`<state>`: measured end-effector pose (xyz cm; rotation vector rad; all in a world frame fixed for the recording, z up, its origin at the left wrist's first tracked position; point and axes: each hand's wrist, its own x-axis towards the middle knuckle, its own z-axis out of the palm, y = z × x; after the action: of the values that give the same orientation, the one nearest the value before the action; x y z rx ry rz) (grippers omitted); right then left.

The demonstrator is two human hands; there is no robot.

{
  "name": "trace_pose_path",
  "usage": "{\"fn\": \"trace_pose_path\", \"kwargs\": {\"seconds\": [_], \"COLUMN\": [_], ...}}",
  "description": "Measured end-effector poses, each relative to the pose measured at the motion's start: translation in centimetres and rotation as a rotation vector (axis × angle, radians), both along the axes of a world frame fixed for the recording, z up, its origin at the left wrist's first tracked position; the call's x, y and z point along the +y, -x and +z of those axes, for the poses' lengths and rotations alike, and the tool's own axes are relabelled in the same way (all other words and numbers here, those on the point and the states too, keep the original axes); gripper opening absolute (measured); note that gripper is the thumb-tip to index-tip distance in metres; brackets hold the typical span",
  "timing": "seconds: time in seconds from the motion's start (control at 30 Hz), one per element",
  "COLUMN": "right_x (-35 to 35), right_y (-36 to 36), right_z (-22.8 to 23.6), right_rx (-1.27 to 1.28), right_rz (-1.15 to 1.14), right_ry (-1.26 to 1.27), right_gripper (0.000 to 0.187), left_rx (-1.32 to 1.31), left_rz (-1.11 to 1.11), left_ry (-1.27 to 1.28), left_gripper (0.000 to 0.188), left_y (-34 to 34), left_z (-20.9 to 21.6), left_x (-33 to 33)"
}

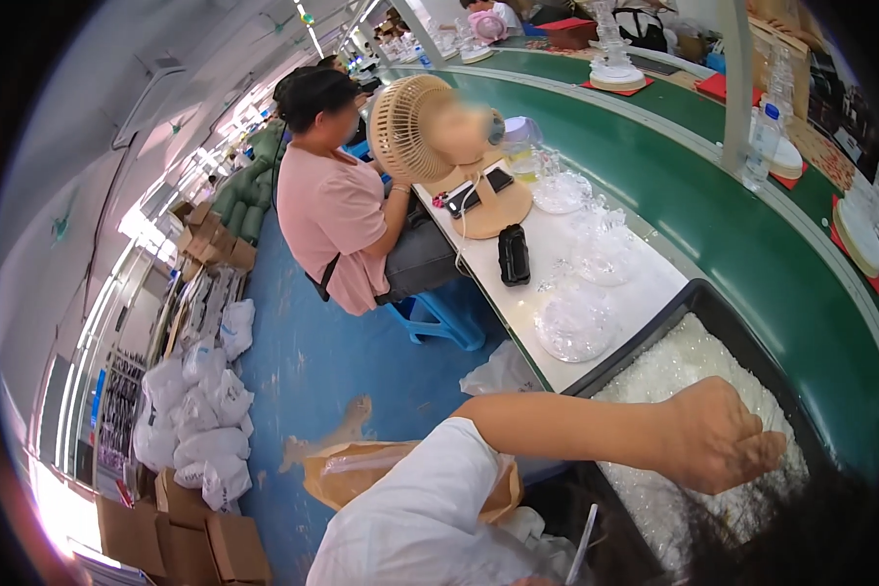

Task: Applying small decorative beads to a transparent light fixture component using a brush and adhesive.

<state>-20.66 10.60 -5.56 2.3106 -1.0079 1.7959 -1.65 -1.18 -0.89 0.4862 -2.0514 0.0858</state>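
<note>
My left hand [721,438] reaches across from a white sleeve and hangs over a black tray [695,298]. Its fingers are curled closed, and whatever they may hold is hidden. Below the hand, the tray is filled with small clear, glittering pieces [689,363], heaped loosely. Dark strands of hair blur the lower right part of the tray. My right hand does not show. Beyond the tray, clear plastic discs [574,322] with raised parts stand in a row on a white tabletop [645,311].
A beige fan [493,210], a black case [514,256] and a phone [479,193] occupy the table. A co-worker in pink [332,210] sits on a blue stool [444,322]. A green conveyor belt [654,186] runs alongside. White bags [205,420] and cartons [181,532] lie left.
</note>
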Motion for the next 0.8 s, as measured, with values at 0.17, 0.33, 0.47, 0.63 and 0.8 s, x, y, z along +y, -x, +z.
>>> {"fn": "trace_pose_path", "kwargs": {"seconds": [0.17,0.33,0.47,0.63,0.8], "right_x": [-0.8,-1.7,-2.5,-2.6,-1.5], "right_y": [-0.5,-1.4,-2.2,-3.2,-3.0], "right_z": [0.4,0.4,0.4,0.9,1.1], "right_rx": [-0.036,-0.092,-0.133,-0.2,-0.247], "right_rz": [0.03,0.039,0.046,0.063,0.049], "right_ry": [0.0,-0.015,-0.013,0.003,0.009], "right_gripper": [0.012,0.013,0.013,0.013,0.013], "left_rx": [0.039,-0.023,-0.042,-0.073,0.071], "left_rz": [0.015,-0.003,-0.01,-0.018,-0.018], "left_ry": [0.054,0.058,0.049,0.038,-0.121], "left_gripper": [0.018,0.017,0.017,0.018,0.016], "left_y": [0.0,-0.2,-0.4,-0.7,0.3], "left_z": [0.2,0.3,0.4,0.6,0.5], "left_x": [-0.3,-0.8,-1.0,-1.0,-0.6]}}
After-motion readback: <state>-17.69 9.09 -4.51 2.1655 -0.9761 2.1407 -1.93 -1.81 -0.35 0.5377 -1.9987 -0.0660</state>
